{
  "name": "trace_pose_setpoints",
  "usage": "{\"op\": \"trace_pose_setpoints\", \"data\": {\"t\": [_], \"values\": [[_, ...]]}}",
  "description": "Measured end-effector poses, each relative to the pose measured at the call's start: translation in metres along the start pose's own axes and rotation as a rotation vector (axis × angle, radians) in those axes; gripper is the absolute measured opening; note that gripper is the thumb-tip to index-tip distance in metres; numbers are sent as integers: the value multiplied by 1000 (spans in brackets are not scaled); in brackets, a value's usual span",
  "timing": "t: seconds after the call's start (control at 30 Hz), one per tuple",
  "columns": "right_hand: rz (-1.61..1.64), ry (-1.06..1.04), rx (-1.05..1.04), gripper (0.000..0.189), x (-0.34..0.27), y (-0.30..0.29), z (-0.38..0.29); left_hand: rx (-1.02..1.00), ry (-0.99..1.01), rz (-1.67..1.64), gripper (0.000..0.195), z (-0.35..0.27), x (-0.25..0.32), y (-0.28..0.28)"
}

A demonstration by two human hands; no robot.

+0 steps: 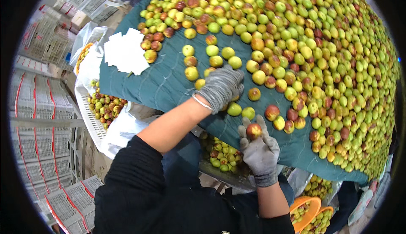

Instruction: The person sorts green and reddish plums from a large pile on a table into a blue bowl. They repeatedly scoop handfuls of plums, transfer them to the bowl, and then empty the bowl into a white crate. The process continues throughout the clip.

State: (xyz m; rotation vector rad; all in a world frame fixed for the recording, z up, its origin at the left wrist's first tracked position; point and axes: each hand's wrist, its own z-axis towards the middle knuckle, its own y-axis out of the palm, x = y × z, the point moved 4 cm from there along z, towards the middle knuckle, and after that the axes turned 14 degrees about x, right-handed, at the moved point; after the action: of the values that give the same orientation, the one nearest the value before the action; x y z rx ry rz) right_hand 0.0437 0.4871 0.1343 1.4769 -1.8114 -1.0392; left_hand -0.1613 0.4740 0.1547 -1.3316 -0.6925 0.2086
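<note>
My left hand, in a grey knit glove with its back up, is bent over the jujubes on a dark green quilted cloth. Its fingertips are hidden, so I cannot tell whether it grips a fruit. A green jujube lies just below it, and a short row of jujubes sits beyond it to the left. Palm up at the cloth's near edge, my right hand wears a grey glove too. It holds a reddish-brown jujube at its fingers.
A large heap of jujubes covers the cloth's far and right parts. White paper pieces lie at left. Below are a white plastic basket, jujubes under the cloth's edge and orange buckets. Stacked printed cartons stand left.
</note>
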Motion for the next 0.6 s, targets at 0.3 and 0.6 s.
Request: {"op": "trace_pose_setpoints", "data": {"t": [0.3, 0.6], "values": [[8, 12, -110, 43, -3, 1, -1, 268, -158, -671, 24, -41, -5, -18], [-187, -90, 222, 55, 7, -17, 8, 272, -68, -783, 33, -98, 34, -25]]}}
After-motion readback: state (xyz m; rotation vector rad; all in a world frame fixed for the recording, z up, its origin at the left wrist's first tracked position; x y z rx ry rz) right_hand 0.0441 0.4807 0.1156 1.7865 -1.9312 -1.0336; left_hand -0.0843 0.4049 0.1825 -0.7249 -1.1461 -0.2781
